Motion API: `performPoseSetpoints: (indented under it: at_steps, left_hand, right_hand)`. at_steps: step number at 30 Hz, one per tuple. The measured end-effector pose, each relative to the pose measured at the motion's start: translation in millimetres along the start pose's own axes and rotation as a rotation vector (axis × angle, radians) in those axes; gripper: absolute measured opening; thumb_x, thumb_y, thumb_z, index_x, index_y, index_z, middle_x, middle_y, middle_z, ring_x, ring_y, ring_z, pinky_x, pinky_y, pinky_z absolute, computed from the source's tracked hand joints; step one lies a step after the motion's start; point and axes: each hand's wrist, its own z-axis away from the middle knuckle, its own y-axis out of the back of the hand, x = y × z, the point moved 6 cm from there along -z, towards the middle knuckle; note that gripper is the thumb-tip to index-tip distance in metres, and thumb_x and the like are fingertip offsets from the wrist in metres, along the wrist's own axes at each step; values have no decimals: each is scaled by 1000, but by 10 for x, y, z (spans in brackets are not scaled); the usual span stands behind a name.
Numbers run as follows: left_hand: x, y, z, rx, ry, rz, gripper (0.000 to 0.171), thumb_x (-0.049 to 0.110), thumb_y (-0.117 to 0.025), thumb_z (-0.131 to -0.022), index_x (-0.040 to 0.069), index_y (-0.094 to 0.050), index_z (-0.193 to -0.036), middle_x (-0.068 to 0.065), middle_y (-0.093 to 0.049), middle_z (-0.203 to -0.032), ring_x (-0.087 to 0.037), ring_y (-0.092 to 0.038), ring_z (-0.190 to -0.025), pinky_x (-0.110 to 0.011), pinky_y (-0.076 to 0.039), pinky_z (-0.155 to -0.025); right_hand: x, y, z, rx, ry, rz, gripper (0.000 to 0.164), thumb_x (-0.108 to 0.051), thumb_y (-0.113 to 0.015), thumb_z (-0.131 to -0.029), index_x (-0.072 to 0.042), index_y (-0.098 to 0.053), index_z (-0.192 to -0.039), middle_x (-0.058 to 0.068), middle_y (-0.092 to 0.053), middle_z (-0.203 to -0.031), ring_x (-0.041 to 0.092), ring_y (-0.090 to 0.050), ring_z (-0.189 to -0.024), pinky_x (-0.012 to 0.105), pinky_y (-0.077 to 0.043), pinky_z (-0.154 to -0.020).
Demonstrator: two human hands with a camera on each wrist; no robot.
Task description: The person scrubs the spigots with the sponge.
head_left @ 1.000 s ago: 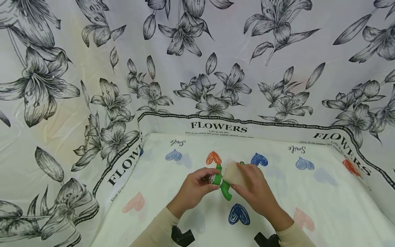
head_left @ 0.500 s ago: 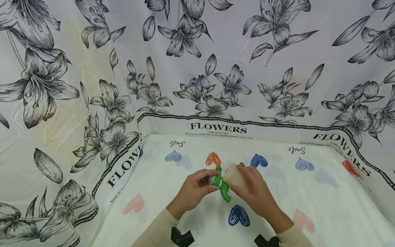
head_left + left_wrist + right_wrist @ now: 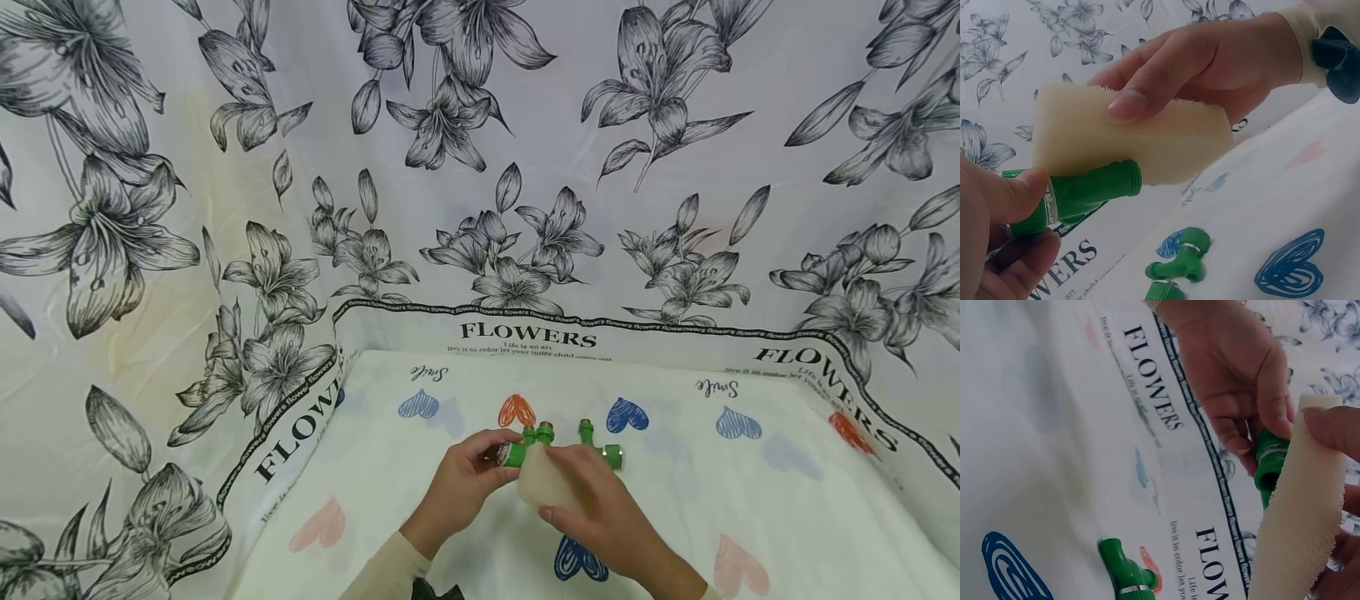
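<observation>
My left hand (image 3: 459, 490) pinches the end of a green plastic tap (image 3: 1094, 187) between thumb and fingers. In the left wrist view the tap lies across the lower face of a cream sponge (image 3: 1079, 134), seemingly touching it. My right hand (image 3: 607, 512) grips that sponge, its thumb on one face and fingers on the other. From the head view the sponge covers most of the tap, leaving the left end visible. The right wrist view shows the tap's open mouth (image 3: 1267, 480) beside the sponge's edge.
More green taps lie on the white heart-print cloth (image 3: 420, 517) beyond my hands, one (image 3: 613, 456) to the right and another (image 3: 545, 432) just behind the sponge. A flower-print curtain (image 3: 480, 208) hangs at the back and left.
The sponge has moved left and towards me, now covering the tap's curved spout. The left hand has shifted slightly left, still pinching the tap. The head view has tilted up, and taps behind are uncovered.
</observation>
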Motion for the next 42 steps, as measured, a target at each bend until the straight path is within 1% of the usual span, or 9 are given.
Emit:
performPoseSetpoints:
  at_steps: [5,9,14,21,25,30,37,39,42]
  left_hand:
    - [-45,8,37,25,25,11,42,-1,-82,-96,7,-74,-136,-10,-69,-131,-26,-65,-108,-29,-60,-93]
    - [-52,2,55,26,25,27,41,-3,-82,-95,7,-74,-134,-13,-67,-137,-26,-66,-111,-30,-60,-95]
    - [-30,-9,58,20,25,30,41,-3,-82,-95,3,-73,-135,-12,-68,-135,-25,-66,-111,-28,-60,-94]
    - [9,-64,92,-11,35,56,41,-2,-82,-95,10,-75,-133,-11,-70,-129,-24,-64,-107,-28,-61,-90]
    - [40,-99,100,-35,28,67,41,-2,-82,-96,10,-74,-134,-11,-69,-127,-24,-64,-105,-29,-62,-88]
    - [56,-114,92,-38,26,66,40,-2,-82,-95,8,-74,-133,-12,-69,-126,-22,-65,-103,-29,-62,-88]
    - [89,-115,85,-44,28,74,41,-3,-82,-95,8,-74,-134,-13,-69,-129,-24,-66,-108,-31,-62,-92]
    - [97,-112,77,-43,28,76,41,-2,-82,-96,9,-74,-134,-13,-69,-129,-24,-67,-108,-32,-62,-92]
    - [93,-94,67,-30,28,77,40,-2,-82,-96,8,-75,-134,-14,-69,-128,-24,-66,-106,-31,-62,-91]
  right_hand:
    - [-8,-45,50,-48,-24,-39,61,-35,-88,-95,-33,-62,-150,-4,-58,-134,30,-55,-112,32,-61,-80]
    - [-10,-48,66,-46,-6,-35,62,-35,-89,-95,-33,-62,-151,-4,-57,-136,30,-55,-112,32,-62,-79]
    - [-15,-20,52,-10,34,-9,65,-33,-90,-93,-30,-62,-151,-5,-59,-138,27,-56,-112,33,-61,-80]
    - [48,67,24,45,8,40,67,-30,-93,-90,-27,-64,-150,-6,-60,-138,24,-57,-111,33,-60,-81]
    - [70,160,-1,87,33,94,64,-29,-93,-91,-25,-66,-149,-7,-61,-134,22,-56,-110,34,-59,-81]
    - [133,203,-24,100,16,118,65,-30,-93,-90,-26,-66,-149,-9,-61,-134,21,-56,-113,34,-59,-82]
    - [157,274,-35,180,22,239,67,-30,-92,-91,-17,-64,-150,-4,-62,-135,17,-55,-115,41,-57,-86]
    - [160,285,-35,185,13,212,66,-30,-92,-91,-18,-65,-150,-4,-62,-134,17,-55,-114,40,-57,-85]
    - [153,254,-29,139,13,116,63,-32,-91,-93,-22,-65,-150,-5,-61,-135,19,-55,-111,36,-56,-83]
